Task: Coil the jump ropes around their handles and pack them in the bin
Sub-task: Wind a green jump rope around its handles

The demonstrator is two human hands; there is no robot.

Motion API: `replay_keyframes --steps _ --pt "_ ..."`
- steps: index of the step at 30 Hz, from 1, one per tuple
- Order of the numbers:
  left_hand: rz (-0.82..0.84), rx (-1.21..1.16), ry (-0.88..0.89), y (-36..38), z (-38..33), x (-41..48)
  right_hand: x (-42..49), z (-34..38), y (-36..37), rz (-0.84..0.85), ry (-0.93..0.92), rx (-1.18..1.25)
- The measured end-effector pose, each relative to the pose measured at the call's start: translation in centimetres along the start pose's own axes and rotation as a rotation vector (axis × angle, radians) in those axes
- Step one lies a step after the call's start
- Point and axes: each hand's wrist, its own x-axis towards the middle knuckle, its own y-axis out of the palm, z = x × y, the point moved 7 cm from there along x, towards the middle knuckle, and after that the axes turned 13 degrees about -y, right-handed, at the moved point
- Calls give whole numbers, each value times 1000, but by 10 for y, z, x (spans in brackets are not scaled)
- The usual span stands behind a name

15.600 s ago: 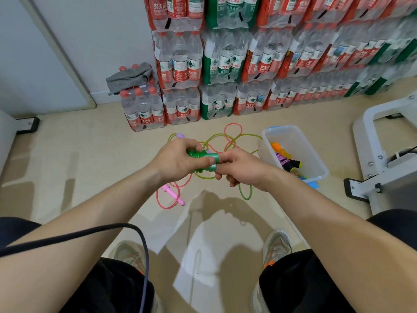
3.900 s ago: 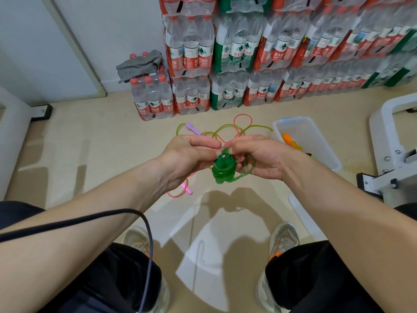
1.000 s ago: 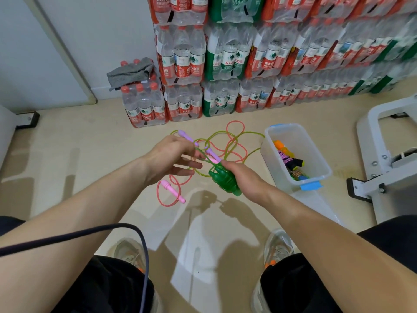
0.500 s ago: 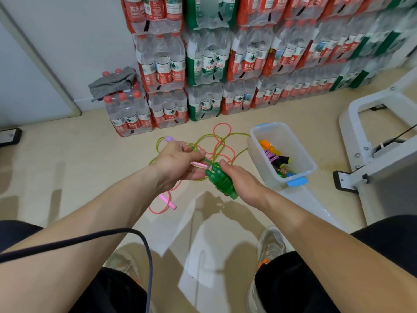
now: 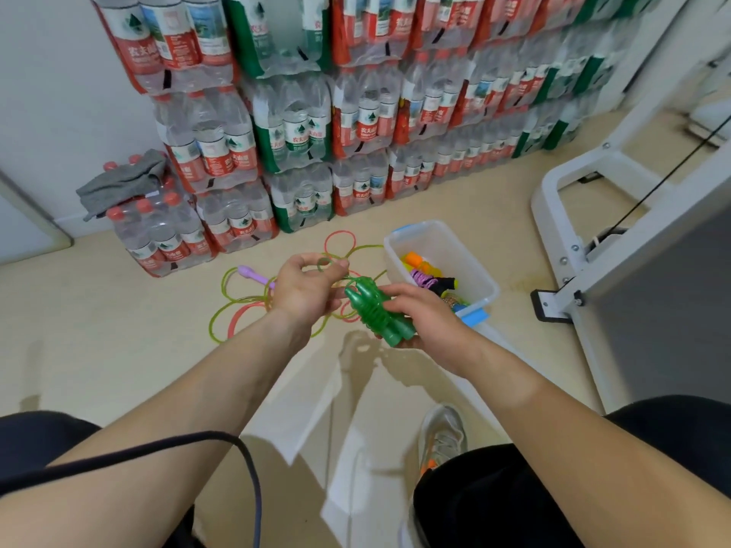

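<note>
My right hand (image 5: 423,322) grips a green jump rope bundle (image 5: 375,312), its cord wound around the two handles. My left hand (image 5: 306,288) pinches a small loop of the green cord's loose end just above the bundle. On the floor behind my hands lie tangled yellow-green and pink rope loops (image 5: 237,310), with a purple handle (image 5: 251,274) at the left. The clear plastic bin (image 5: 431,235) with blue clips stands to the right and holds several coiled ropes in orange, purple and black.
Stacked packs of water bottles (image 5: 356,112) line the back wall, with a grey cloth (image 5: 122,183) on a low pack at the left. A white machine frame (image 5: 585,215) stands at the right. My shoes and a dark cable are near the bottom.
The pink handle has left my left hand, which now pinches the green cord's end loop. My right hand has turned the green bundle and moved it rightward, nearer the bin.
</note>
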Motion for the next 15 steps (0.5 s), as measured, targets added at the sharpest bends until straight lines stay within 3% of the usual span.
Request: replay_keyframes --steps 4,15 --pt "56 -61 -77 37 11 15 8 2 -31 -117 4 69" --pt "265 195 -245 122 47 82 69 -57 -128 -397 79 -7"
